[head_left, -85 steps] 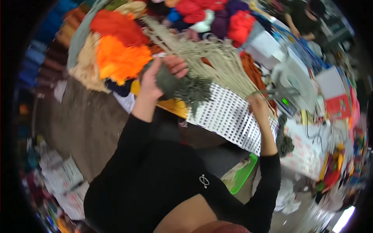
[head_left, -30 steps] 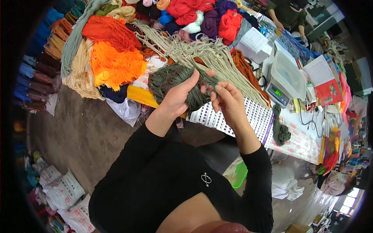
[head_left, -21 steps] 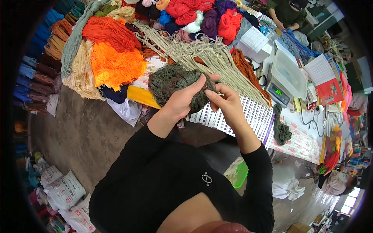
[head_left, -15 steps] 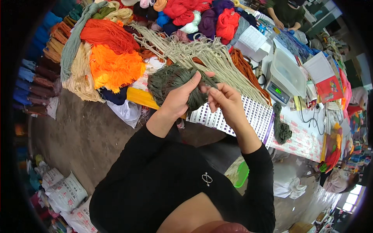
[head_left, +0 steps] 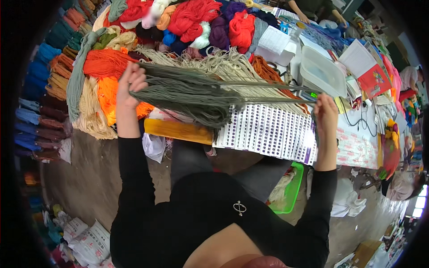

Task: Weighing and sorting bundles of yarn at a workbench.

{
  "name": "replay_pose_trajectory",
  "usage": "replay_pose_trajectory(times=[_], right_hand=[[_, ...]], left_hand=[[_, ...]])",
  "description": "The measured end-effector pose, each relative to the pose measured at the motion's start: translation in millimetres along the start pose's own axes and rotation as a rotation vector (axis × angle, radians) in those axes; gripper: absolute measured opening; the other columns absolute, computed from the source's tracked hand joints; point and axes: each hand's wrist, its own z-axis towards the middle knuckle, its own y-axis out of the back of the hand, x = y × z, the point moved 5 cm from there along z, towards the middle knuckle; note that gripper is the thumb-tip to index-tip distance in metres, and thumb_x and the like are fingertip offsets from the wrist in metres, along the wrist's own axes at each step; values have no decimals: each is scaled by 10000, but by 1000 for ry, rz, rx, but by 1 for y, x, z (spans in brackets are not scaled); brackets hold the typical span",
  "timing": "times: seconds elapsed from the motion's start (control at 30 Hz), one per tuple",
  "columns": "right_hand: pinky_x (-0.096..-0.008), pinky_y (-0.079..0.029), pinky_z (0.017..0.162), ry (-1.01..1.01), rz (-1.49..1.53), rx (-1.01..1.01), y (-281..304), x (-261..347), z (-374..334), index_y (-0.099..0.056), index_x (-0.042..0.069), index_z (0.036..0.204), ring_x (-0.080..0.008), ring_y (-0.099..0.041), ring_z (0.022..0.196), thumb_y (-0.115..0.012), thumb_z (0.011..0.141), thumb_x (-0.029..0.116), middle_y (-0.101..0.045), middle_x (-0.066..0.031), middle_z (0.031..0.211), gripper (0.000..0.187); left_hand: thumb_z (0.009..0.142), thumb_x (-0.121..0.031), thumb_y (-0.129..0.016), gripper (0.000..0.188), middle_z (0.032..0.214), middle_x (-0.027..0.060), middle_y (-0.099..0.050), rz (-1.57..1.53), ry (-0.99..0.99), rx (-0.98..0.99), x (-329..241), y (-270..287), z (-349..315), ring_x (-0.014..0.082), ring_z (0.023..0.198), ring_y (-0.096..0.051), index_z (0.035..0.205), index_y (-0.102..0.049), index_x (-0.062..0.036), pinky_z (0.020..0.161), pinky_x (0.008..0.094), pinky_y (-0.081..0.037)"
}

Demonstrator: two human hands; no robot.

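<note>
A dark grey-green skein of yarn (head_left: 187,96) is stretched sideways above the table. My left hand (head_left: 132,84) is closed around its left end, in front of the orange yarn. Several strands run from the skein's thick part to the right, pulled taut. Their far end sits in my right hand (head_left: 326,109), whose fingers are closed on them beside the scale. A dark length of the yarn also hangs below that hand. The thick part sags over the pale yarn hanks (head_left: 232,67) and the edge of a sheet with rows of dark dots (head_left: 268,131).
Heaped red yarn (head_left: 194,20) and other colours cover the table's far side. A scale with a clear plastic tub (head_left: 321,71) stands at the right, near an open red booklet (head_left: 377,82). A green basket (head_left: 292,190) is below the table edge. Another person's hand (head_left: 304,18) is at the far right.
My hands have moved far apart, left and right. The bundled skein between them has been drawn out into long strands.
</note>
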Motion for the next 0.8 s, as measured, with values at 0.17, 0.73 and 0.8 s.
replay_pose_trajectory(times=[0.17,0.73,0.8], right_hand=[[-201,-350,457,53,-4,-233,130,13,10,-571,-27,909,-91,-434,511,-538,870,96,-502,-14,672,133],[-172,-347,423,-17,-4,-666,382,43,-53,-560,26,884,-70,-429,511,-561,874,182,-461,15,618,156],[-159,-374,452,-70,-99,-620,310,51,-38,-585,28,896,-82,-454,529,-583,861,181,-510,6,663,158]], left_hand=[[947,-243,-407,284,558,-40,-291,11,-99,-9,-59,17,13,41,409,-256,817,-516,-14,381,183,-236],[925,-313,-374,486,601,-7,-313,-7,-536,55,-112,8,19,96,471,-297,1252,-386,46,485,229,-275],[927,-261,-389,445,607,-10,-307,-10,-408,119,-80,-25,19,90,480,-287,1240,-392,56,492,222,-274]])
